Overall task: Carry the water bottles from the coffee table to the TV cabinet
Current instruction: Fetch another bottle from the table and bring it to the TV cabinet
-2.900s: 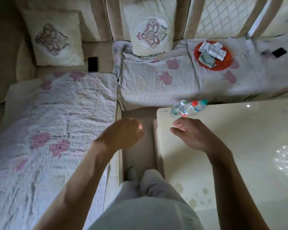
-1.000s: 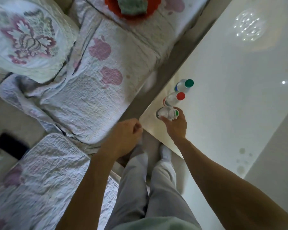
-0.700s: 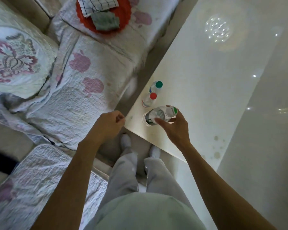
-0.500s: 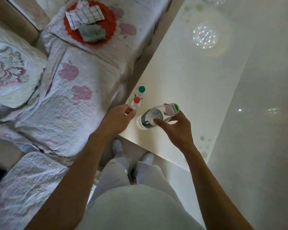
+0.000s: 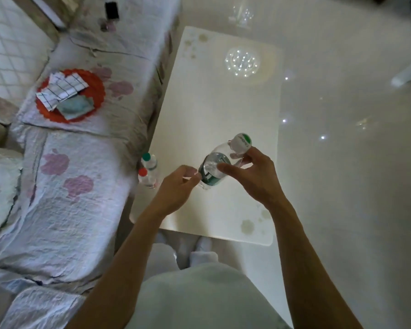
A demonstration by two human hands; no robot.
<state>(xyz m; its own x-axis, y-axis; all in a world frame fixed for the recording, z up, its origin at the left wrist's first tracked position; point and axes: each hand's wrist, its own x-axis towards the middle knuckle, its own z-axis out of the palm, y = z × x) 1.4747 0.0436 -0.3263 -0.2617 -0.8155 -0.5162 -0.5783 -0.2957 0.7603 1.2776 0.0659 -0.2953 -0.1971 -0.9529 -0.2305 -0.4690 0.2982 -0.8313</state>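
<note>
View from above a white coffee table point(image 5: 223, 110). The right hand point(image 5: 254, 176) grips a clear water bottle with a green label point(image 5: 214, 169) (white cap, tilted) above the tabletop; the left hand point(image 5: 178, 188) touches the bottle's lower end with its fingertips. Two further bottles, one green-capped point(image 5: 148, 160) and one red-capped point(image 5: 144, 176), stand upright at the table's left edge. Beside the table, a quilted sofa cover point(image 5: 76, 176) bears a red mat point(image 5: 70, 95) with folded cloths.
</note>
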